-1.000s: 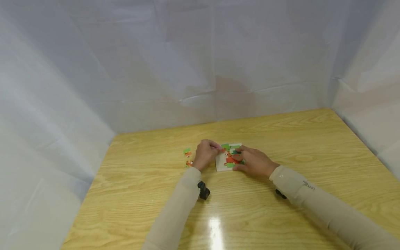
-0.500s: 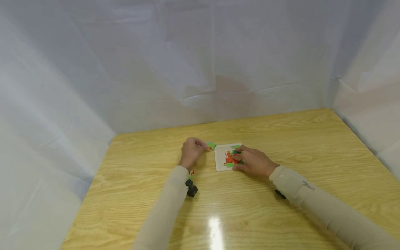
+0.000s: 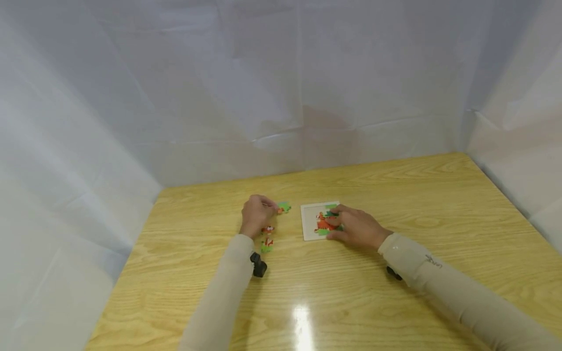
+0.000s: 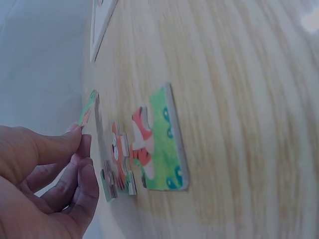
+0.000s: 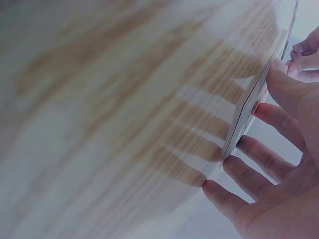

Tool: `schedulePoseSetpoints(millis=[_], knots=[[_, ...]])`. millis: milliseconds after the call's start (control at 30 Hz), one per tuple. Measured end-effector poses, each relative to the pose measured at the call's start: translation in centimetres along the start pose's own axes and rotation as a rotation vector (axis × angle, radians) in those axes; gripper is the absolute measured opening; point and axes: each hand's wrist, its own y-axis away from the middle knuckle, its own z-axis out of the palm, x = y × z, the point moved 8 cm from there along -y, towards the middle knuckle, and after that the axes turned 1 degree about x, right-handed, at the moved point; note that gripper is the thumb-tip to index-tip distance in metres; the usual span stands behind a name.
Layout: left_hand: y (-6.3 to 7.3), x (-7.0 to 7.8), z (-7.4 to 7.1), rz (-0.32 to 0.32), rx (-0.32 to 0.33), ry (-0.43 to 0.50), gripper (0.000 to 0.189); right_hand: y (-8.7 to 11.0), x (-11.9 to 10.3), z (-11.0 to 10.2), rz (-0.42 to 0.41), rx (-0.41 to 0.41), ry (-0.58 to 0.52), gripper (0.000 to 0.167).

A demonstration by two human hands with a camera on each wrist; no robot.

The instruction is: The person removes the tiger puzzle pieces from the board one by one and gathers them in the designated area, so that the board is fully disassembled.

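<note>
My left hand pinches a green and orange jigsaw piece between thumb and finger; in the left wrist view that puzzle piece stands tilted at the fingertips. To its right lies a square white puzzle board, with several orange and green pieces fitted in its right part and its left part bare. My right hand rests on the board's right side and hides some of the fitted pieces. In the right wrist view its fingers are spread, touching the board's surface and edge.
Loose puzzle pieces lie on the wooden table near the left hand: one with a white and orange pattern and one green and red piece. A further piece shows behind them in the left wrist view. White sheets surround the table.
My left hand has drawn the pinched piece away from the board's upper left, moving left across the table. The loose pieces beneath have come into view. My right hand has stayed on the board.
</note>
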Motion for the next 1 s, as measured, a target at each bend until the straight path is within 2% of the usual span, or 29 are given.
schedulePoseSetpoints(millis=[200,667,800,1000], knots=[[0.1,-0.2,-0.2,-0.005,0.008,-0.031,0.008,0.0,0.0,0.0,-0.003,0.001,0.008,0.053],[0.1,0.0,-0.2,0.053,0.038,-0.065,0.010,0.1,-0.2,-0.1,-0.018,0.014,0.010,0.054],[0.2,0.5,-0.1,0.067,0.037,-0.056,0.011,0.1,-0.1,-0.2,-0.016,0.013,0.007,0.055],[0.6,2.5,0.9,0.132,-0.009,-0.020,0.010,0.2,-0.1,-0.4,-0.029,0.016,0.023,0.055]])
